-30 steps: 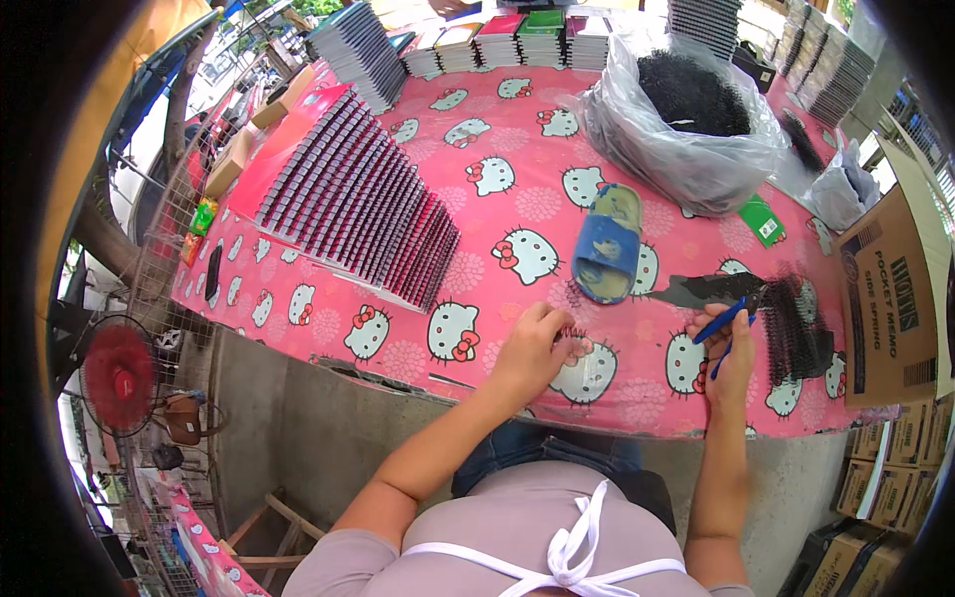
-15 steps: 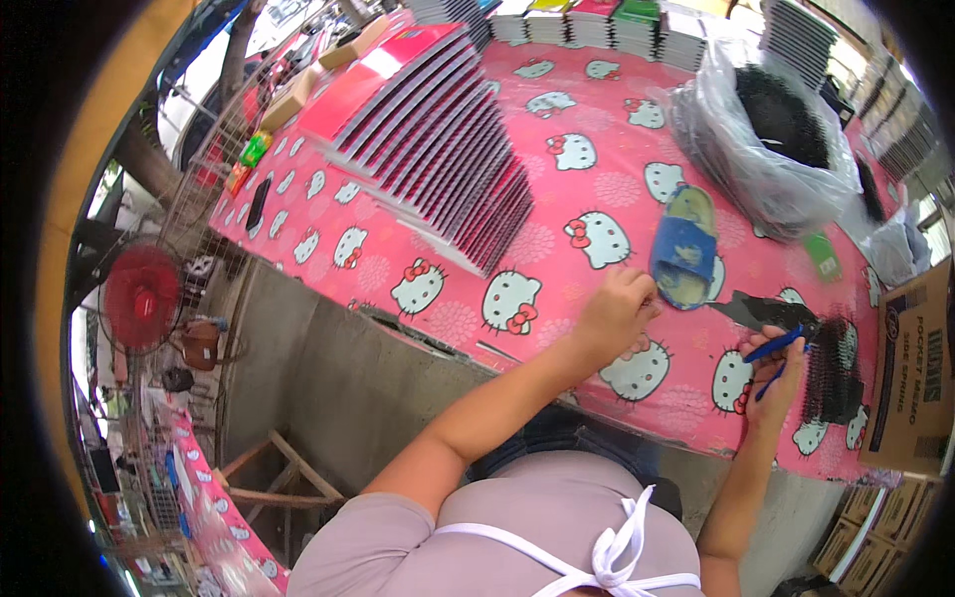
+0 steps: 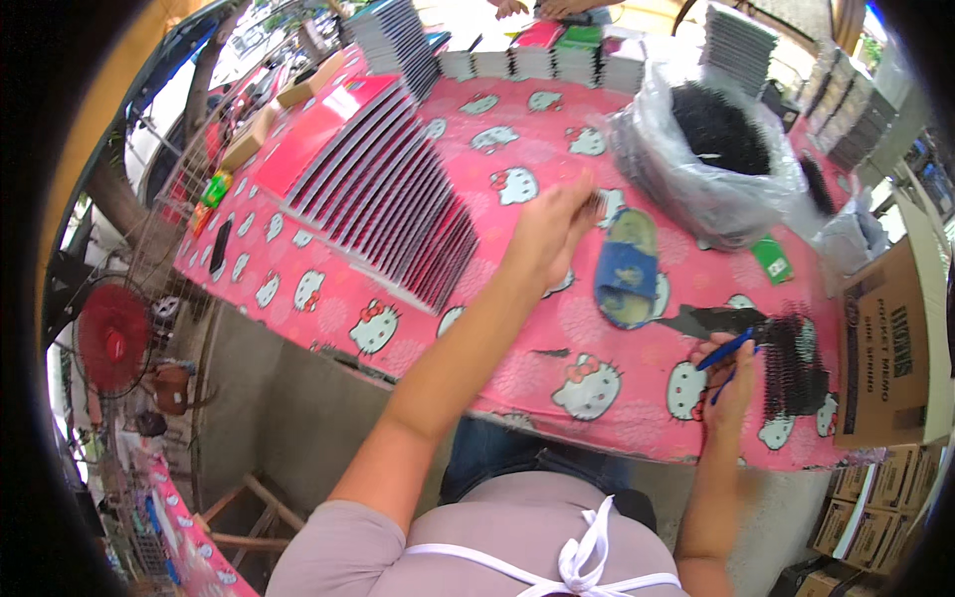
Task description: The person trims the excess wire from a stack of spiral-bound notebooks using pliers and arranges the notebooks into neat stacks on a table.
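Observation:
My left hand [image 3: 559, 227] reaches out over the pink patterned tablecloth, slightly blurred, its fingers stretched forward. It is between the tall stack of red-covered notebooks [image 3: 383, 189] and a blue slipper [image 3: 629, 269]. Nothing I can make out is in it. My right hand [image 3: 731, 383] is closed around blue-handled pliers [image 3: 724, 350], low over the table's near right side; the tool's tip is hard to see. Beside it lie black spiral coils [image 3: 794, 368] and a flat dark piece [image 3: 708, 319]. Farther back, a clear plastic bag [image 3: 647, 149] holds a mass of black coils [image 3: 721, 129].
Notebook stacks [image 3: 537, 62] line the far edge, where another person's hands [image 3: 567, 8] show. A cardboard box [image 3: 890, 348] stands at the right, near a green card [image 3: 771, 259]. A red fan [image 3: 114, 333] and a wooden frame [image 3: 254, 527] are at the left.
My left hand has moved forward from the slipper's near side to its far left, fingers straightening. My right hand still grips the pliers beside the coils. The whole view has shifted.

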A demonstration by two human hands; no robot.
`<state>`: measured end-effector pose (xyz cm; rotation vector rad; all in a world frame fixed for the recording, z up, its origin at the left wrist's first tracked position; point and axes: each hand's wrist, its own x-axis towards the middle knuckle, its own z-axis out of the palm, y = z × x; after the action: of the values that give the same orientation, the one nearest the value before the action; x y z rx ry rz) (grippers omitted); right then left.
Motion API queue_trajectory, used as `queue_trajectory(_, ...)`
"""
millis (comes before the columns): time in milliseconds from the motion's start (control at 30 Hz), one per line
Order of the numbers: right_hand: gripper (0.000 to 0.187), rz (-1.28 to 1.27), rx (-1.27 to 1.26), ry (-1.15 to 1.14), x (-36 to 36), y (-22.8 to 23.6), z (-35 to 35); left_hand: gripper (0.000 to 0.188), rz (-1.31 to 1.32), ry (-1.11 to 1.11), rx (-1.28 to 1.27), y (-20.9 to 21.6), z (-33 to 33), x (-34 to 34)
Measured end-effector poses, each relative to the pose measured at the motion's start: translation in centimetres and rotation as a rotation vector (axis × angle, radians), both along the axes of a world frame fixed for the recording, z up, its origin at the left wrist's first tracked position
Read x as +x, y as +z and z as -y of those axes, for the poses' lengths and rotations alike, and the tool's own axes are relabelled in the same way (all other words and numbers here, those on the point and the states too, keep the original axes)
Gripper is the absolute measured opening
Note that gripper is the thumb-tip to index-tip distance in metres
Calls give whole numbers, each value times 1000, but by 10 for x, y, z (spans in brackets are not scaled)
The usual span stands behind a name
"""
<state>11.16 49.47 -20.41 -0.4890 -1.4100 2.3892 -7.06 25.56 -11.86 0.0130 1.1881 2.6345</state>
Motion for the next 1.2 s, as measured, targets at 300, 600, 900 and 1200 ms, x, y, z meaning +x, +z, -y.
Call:
queue_trajectory(300, 39, -103, 236, 51, -4, -10, 5, 57, -788, 180, -999, 61, -125, -117)
queue_trajectory(600, 38, -137, 346, 69, 6, -18, 7, 33, -765, 29, -1434, -15, 139, 105)
queue_trajectory(900, 40, -94, 338, 41, 7, -15, 5, 89, -626, -299, -1998, -71, 138, 239)
queue_trajectory(1200, 39, -109, 355, 37, 5, -17, 3, 93, -924, -430, -1746, -62, 75, 208)
